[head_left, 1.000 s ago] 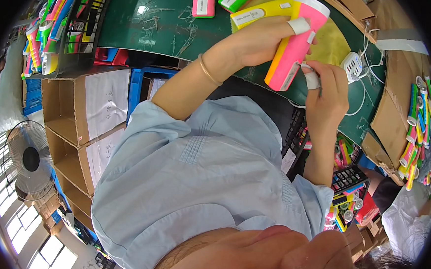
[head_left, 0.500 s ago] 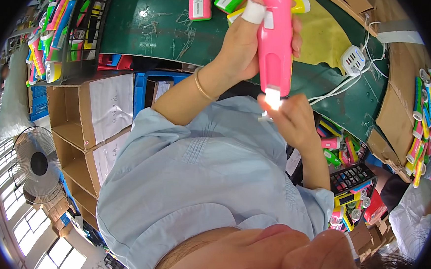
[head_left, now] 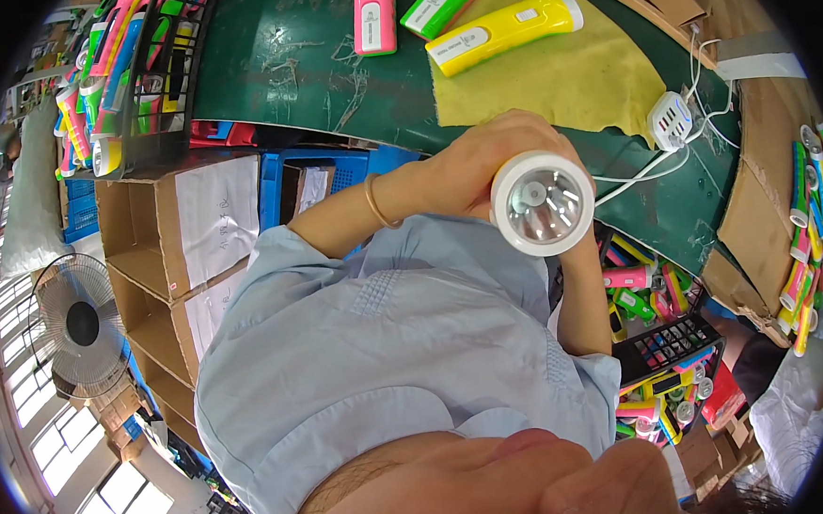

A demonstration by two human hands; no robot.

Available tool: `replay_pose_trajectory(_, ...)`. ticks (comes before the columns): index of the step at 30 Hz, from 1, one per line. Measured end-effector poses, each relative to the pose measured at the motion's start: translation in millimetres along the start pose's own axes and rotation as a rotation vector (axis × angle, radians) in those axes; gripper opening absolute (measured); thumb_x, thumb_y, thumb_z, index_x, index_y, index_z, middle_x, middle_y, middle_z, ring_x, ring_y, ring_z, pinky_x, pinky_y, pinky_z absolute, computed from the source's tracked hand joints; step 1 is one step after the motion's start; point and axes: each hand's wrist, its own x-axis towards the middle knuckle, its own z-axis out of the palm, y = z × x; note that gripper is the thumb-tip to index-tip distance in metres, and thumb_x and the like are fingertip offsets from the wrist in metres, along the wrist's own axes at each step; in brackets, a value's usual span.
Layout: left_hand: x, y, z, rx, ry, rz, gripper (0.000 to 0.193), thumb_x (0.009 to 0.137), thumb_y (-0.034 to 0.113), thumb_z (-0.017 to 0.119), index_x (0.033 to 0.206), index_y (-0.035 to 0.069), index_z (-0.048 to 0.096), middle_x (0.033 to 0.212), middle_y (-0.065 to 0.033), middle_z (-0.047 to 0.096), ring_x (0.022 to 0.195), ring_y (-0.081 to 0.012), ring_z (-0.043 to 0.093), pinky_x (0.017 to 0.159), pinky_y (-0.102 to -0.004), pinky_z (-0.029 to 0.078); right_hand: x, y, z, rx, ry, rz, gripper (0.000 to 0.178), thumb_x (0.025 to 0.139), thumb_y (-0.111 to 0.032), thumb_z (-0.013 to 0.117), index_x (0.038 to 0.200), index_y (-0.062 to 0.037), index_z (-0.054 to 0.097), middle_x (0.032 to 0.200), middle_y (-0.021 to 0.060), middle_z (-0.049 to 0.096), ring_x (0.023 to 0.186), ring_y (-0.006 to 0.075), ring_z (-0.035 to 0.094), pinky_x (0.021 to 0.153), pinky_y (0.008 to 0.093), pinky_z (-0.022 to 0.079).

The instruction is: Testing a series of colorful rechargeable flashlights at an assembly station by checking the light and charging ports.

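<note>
In front of the chest: a flashlight [head_left: 542, 202] is held up between the bench and the pale blue shirt [head_left: 342, 346], its round white head turned toward the camera, the silvery reflector showing; the body behind is hidden.
Left hand [head_left: 486, 163]: comes in from the left with a bracelet [head_left: 375, 203] at the wrist; its fingers are curled around the flashlight just behind the head.
Right hand [head_left: 582, 246]: mostly hidden behind the flashlight, the forearm rising from below; whether its fingers pinch or lie spread, I cannot tell.
Green bench [head_left: 268, 73]: a pink flashlight [head_left: 375, 14] lies at the far side, with a green flashlight [head_left: 443, 2] just to its right.
Yellow cloth [head_left: 599, 95]: spread on the bench, with a yellow flashlight [head_left: 506, 33] lying across it, wide end to the right.
White charger [head_left: 670, 121]: by the cloth's right corner, white cables running from it.
Left side: a black basket [head_left: 146, 151] full of bright flashlights, cardboard shelves [head_left: 136, 222] below it and a standing fan [head_left: 82, 322] farther left.
Lower right: another black basket [head_left: 639, 358] among more colourful flashlights.
</note>
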Motion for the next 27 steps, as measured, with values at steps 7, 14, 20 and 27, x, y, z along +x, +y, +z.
replay_pose_trajectory(7, -9.2, 3.5, -1.0, 0.176, 0.027, -0.182, 0.058, 0.064, 0.015, 0.074, 0.115, 0.007, 0.048, 0.098, -0.0133, 0.056, 0.089, -0.0317, 0.055, 0.075, -0.0366, 0.046, -1.8, -11.7, -25.5, -0.086, -0.039, 0.165, 0.022, 0.083, -0.003, 0.049, 0.104, -0.0011, 0.057, 0.081, 0.0114, 0.049, 0.072, 0.021, 0.05, 0.064, 0.0265, 0.04)
replay_pose_trajectory(14, -9.3, 13.5, 1.8, 0.179, 0.073, -0.34, 0.062, 0.065, 0.017, 0.075, 0.118, 0.004, 0.045, 0.105, -0.0142, 0.056, 0.094, -0.0339, 0.056, 0.081, -0.0383, 0.047, -15.7, -11.7, -24.3, -0.04, 0.106, 0.249, 0.016, 0.088, -0.01, 0.049, 0.083, 0.0036, 0.056, 0.067, 0.0088, 0.048, 0.059, 0.0177, 0.047, 0.055, 0.0253, 0.036)
replay_pose_trajectory(20, 15.7, 21.2, 1.0, -0.238, 0.117, -0.687, 0.065, 0.077, 0.005, 0.062, 0.127, 0.001, 0.021, 0.102, -0.0097, 0.048, 0.091, -0.0178, 0.055, 0.08, -0.033, 0.048, -3.8, -42.3, -33.4, 0.162, 0.192, 0.283, 0.031, 0.09, -0.017, 0.046, 0.068, 0.0035, 0.049, 0.06, 0.0038, 0.047, 0.054, 0.0095, 0.043, 0.05, 0.0224, 0.031)
replay_pose_trajectory(27, 31.2, 26.4, 1.7, 0.016, 0.116, -0.797, 0.067, 0.069, 0.011, 0.069, 0.123, 0.001, 0.031, 0.1, -0.0102, 0.05, 0.093, -0.0178, 0.053, 0.079, -0.0307, 0.045, 25.8, -46.1, -35.3, 0.051, 0.029, 0.272, 0.026, 0.087, -0.014, 0.052, 0.068, 0.0031, 0.05, 0.055, 0.0048, 0.045, 0.049, 0.0107, 0.04, 0.046, 0.0252, 0.031)
